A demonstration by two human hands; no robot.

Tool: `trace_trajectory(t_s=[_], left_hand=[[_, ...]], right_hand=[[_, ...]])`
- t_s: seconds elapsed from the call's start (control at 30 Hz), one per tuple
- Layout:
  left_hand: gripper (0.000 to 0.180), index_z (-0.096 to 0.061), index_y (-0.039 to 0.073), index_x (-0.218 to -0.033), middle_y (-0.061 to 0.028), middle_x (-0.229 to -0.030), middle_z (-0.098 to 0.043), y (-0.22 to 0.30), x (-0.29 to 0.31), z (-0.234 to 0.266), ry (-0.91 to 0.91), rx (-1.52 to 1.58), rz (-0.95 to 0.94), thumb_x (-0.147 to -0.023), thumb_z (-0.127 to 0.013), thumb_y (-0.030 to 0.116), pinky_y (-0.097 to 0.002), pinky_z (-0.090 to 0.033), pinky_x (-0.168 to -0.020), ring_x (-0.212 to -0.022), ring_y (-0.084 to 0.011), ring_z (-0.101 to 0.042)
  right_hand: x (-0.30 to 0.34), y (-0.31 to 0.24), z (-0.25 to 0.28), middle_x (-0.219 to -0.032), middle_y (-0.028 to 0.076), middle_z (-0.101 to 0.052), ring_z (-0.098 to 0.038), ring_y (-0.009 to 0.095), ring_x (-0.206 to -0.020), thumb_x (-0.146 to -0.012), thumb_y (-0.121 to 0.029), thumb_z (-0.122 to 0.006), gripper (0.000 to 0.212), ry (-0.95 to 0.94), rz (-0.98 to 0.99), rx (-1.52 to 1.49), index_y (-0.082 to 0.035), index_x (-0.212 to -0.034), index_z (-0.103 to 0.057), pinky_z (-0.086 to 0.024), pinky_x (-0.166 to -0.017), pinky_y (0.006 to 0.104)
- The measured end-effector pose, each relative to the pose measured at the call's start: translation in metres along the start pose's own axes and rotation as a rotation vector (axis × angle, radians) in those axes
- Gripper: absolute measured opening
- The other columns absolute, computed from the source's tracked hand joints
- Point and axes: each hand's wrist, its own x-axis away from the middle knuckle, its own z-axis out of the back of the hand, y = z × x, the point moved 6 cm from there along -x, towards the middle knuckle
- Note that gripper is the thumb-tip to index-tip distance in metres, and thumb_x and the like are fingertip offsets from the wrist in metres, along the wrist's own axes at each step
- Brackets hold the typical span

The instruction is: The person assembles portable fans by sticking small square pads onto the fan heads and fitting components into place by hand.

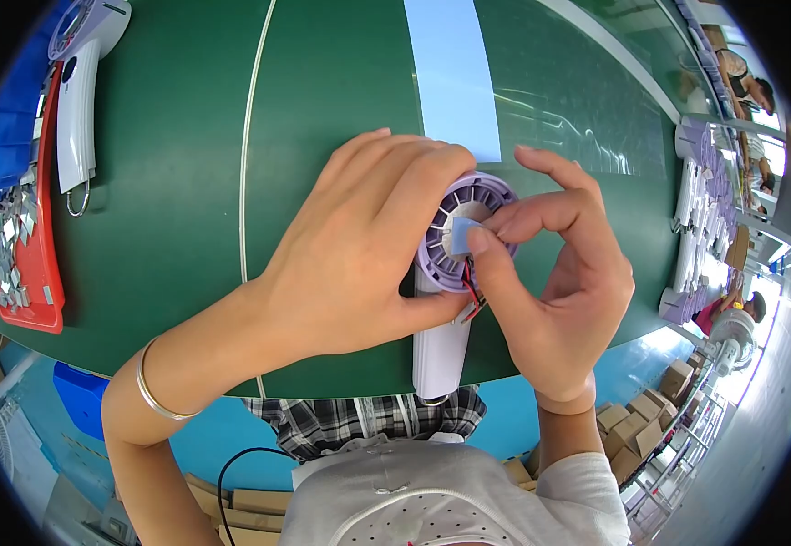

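Note:
Near the table's front edge, my left hand (368, 227) is wrapped round the lilac round head of a handheld fan (496, 186). Its white handle (439, 355) points toward me, with a metal loop at the end. The fingers of my right hand (568, 273) pinch a small light blue piece (460, 235), thin like a sticker or film, against the middle of the slotted fan head. Red and black wires (471, 278) come out of the head below that piece, near my left thumb. The left fingertips are mostly hidden behind the head.
A light blue strip (455, 82) lies on the green table (168, 182) beyond my hands. At left are a red tray (45, 282) with small silvery pieces, a blue bin (4, 118) and a white fan handle (77, 118). White-and-lilac fans (691, 218) line the right edge; people are beyond.

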Motion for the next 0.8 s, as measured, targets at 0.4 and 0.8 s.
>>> trace_trajectory(t_s=[0.4, 0.8], left_hand=[[0.086, -0.046, 0.004, -0.136, -0.0155, -0.130, -0.056, 0.000, -0.001, -0.004, 0.011, 0.011, -0.029, -0.061, -0.086, 0.017, -0.0535, -0.036, -0.110, -0.120, -0.0374, -0.054], [0.099, -0.033, 0.007, -0.152, -0.0182, -0.148, -0.038, 0.004, 0.011, 0.050, -0.142, -0.242, 0.027, -0.073, -0.082, 0.040, -0.0595, -0.020, -0.117, -0.138, -0.0398, -0.035]], right_hand=[[0.004, 0.004, 0.003, -0.108, 0.018, -0.066, -0.064, 0.024, -0.108, -0.074, 0.007, -0.076, 0.023, -0.027, 0.041, 0.008, 0.003, -0.093, -0.064, -0.052, -0.086, 0.0350], [0.006, 0.052, 0.016, -0.120, 0.015, -0.063, -0.058, 0.020, -0.112, -0.090, 0.000, -0.067, 0.015, 0.299, -0.126, -0.370, 0.001, -0.105, -0.063, -0.042, -0.101, 0.0330]])
